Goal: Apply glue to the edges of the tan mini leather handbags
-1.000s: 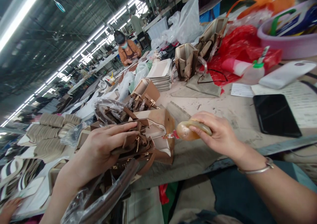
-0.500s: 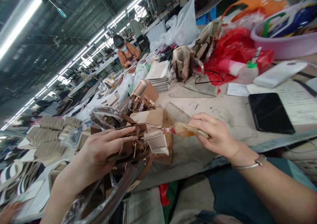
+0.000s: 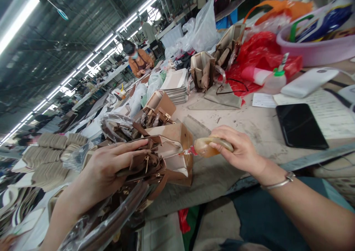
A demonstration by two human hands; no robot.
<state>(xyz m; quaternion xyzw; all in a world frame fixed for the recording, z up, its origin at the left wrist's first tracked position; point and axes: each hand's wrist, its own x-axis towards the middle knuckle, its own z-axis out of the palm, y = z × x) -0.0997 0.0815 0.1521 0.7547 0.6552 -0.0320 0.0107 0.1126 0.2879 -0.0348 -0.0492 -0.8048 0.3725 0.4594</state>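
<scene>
A brown handbag (image 3: pixel 155 162) lies on its side at the table's front edge, its pale-lined opening turned to the right. Wrapped over the bag's folded side is my left hand (image 3: pixel 115 162), its thumb hidden. My right hand (image 3: pixel 235 145) grips a yellowish squeeze bottle (image 3: pixel 206 147) with a red neck. The bottle's thin tip reaches the pale lining at the bag's opening; whether it touches cannot be made out. Behind the opening stands a tan panel (image 3: pixel 181 132) of bag material. A plastic-wrapped handle (image 3: pixel 122 210) hangs down below my left wrist.
More small brown bags (image 3: pixel 203 71) stand further back, near a stack of pale panels (image 3: pixel 174 84). At right lie a black phone (image 3: pixel 301 125), a green-capped bottle (image 3: pixel 274 81) and a lilac basin (image 3: pixel 313 53). A co-worker in orange (image 3: pixel 140 62) sits further off.
My right hand has tilted the squeeze bottle, and its tip has shifted slightly left and lower along the bag's opening. My left hand keeps its hold on the handbag. The view has shifted slightly.
</scene>
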